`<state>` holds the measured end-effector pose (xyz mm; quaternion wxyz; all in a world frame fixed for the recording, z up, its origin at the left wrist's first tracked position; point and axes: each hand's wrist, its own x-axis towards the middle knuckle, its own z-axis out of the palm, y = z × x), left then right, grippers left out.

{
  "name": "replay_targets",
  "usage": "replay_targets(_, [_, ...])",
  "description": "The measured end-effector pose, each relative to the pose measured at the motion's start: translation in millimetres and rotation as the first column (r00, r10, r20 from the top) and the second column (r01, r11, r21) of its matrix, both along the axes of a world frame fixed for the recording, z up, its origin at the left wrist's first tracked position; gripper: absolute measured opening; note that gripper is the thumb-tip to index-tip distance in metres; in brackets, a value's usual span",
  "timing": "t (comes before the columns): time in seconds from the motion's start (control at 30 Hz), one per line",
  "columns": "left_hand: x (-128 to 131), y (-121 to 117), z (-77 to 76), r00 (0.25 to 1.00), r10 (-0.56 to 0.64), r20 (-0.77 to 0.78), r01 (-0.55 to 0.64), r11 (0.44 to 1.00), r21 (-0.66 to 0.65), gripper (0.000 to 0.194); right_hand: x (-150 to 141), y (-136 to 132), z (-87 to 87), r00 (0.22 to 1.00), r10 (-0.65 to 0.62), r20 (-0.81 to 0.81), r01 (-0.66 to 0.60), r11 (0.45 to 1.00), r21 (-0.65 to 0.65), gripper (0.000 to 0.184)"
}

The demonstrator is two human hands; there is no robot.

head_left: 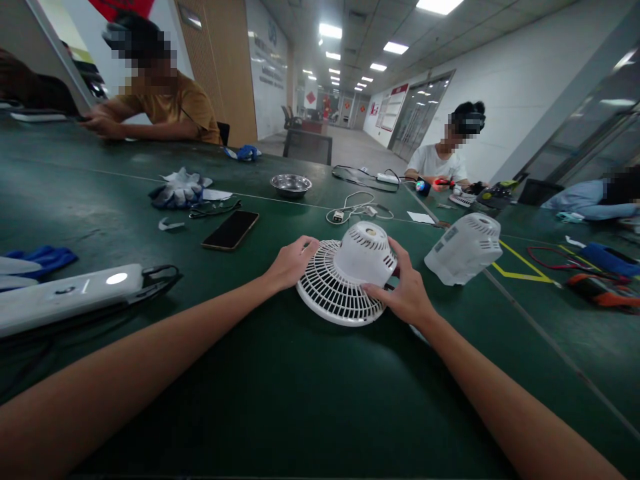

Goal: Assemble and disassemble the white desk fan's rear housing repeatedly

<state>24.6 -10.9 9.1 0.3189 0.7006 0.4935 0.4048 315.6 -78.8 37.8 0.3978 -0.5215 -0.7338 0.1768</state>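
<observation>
A white fan head lies face down on the green table, its round grille flat and its domed motor housing up. My left hand is closed on the grille's left rim. My right hand grips the right side, thumb pressed against the housing. A second white fan part lies just to the right, untouched.
A black phone, gloves, a steel bowl and white cables lie beyond the fan. A white power strip sits at the left. Three other people sit along the far and right edges. Yellow tape marks the table at the right.
</observation>
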Motion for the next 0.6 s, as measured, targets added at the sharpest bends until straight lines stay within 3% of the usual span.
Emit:
replay_targets(0.1, [-5,5,3.2,0.945,-0.047,0.324,0.037,0.999,0.037,0.064,-6,-4,2.3,0.955,-0.042,-0.293,0.028,0.998,-0.052,0.109])
replay_targets(0.17, [-6,9,6.3,0.886,-0.062,0.460,0.002,0.992,0.129,0.065,-14,-6,2.5,0.837,-0.071,-0.542,0.013,0.994,-0.110,0.093])
replay_targets(0.27, [-2,10,6.5,0.855,-0.106,0.508,0.023,0.986,0.168,0.049,-27,-11,-0.9,0.631,-0.056,-0.774,-0.170,0.963,-0.209,0.054])
replay_targets(0.33, [3,8,3.4,0.794,-0.143,0.591,0.127,0.990,0.067,0.044,-34,-14,-4.6,0.577,-0.027,-0.816,-0.320,0.912,-0.257,0.041])
replay_targets(0.4, [7,5,-0.1,0.716,-0.077,0.694,0.172,0.983,-0.068,0.040,-38,-15,-7.8,0.616,-0.005,-0.788,-0.398,0.861,-0.316,0.041])
replay_targets(0.5, [8,0,-1.6,0.764,0.010,0.645,0.149,0.970,-0.192,0.031,-39,-13,-10.1,0.729,0.045,-0.683,-0.418,0.819,-0.392,0.049])
replay_targets(0.6, [7,-3,1.3,0.822,0.054,0.568,0.070,0.979,-0.194,0.026,-37,-9,-11.9,0.791,0.075,-0.608,-0.388,0.829,-0.403,0.052])
